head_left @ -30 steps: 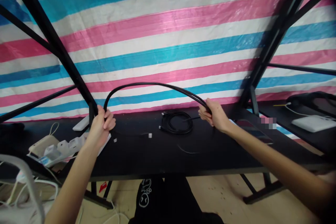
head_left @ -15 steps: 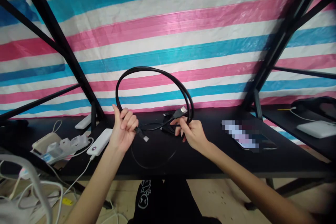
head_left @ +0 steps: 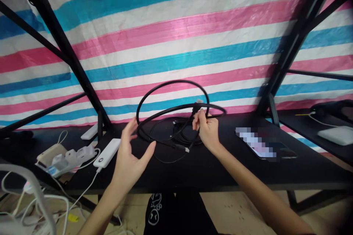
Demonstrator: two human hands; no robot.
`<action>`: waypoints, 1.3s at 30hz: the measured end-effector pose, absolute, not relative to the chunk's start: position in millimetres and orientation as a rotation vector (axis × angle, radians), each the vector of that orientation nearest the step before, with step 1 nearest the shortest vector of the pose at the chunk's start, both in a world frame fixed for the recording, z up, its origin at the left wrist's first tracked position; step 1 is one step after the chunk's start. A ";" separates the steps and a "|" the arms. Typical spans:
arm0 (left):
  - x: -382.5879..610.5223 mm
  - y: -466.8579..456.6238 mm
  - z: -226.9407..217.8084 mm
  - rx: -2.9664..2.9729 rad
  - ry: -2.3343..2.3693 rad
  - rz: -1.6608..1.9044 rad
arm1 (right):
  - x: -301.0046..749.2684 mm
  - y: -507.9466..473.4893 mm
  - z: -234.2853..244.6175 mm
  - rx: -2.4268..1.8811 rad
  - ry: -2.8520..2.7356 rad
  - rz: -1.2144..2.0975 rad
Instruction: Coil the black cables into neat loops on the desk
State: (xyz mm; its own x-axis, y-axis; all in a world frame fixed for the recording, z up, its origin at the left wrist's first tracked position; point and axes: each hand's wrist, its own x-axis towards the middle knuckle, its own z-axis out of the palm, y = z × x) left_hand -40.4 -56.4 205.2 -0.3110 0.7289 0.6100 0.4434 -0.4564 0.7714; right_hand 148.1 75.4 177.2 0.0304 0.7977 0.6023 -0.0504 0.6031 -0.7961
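A looped black USB cable (head_left: 173, 81) hangs over the black table, gripped near one plug by my right hand (head_left: 208, 130). Its USB plug (head_left: 198, 105) with a pale tip pokes up just above the right fingers. The other plug (head_left: 180, 148) dangles lower, between my hands. My left hand (head_left: 132, 154) is open, thumb and fingers spread, beside the left side of the loops; whether the fingertips touch the cable I cannot tell. Behind the loops, more black cable (head_left: 187, 139) lies on the table, partly hidden.
On the left are a white power bank (head_left: 107, 152) with a cord and a power strip (head_left: 68, 159) with plugs. A phone (head_left: 256, 143) lies to the right. Black metal frame legs (head_left: 79, 69) stand at both sides before a striped sheet (head_left: 176, 36).
My left hand has let go of the cable and spread its fingers. The single arch has sprung into separate loops, and the lower plug has swung to the right. My right hand keeps its hold.
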 end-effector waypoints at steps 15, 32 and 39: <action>-38.8 -34.2 245.5 0.967 0.876 1.651 | 177.4 101.0 191.7 -0.898 -1.643 0.250; -73.9 -13.0 233.8 1.119 0.920 1.636 | 155.1 102.1 207.1 -0.405 -1.536 1.033; -84.5 7.3 236.1 0.731 0.687 1.589 | 147.0 93.8 214.2 -0.415 -1.459 1.333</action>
State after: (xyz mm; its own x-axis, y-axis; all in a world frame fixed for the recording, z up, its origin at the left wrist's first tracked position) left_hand -84.5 7.3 236.1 -0.1058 0.9911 0.0806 -0.6202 -0.1291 0.7737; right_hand 147.0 93.8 214.2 -0.3732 0.8078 0.4563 -0.3821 0.3144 -0.8690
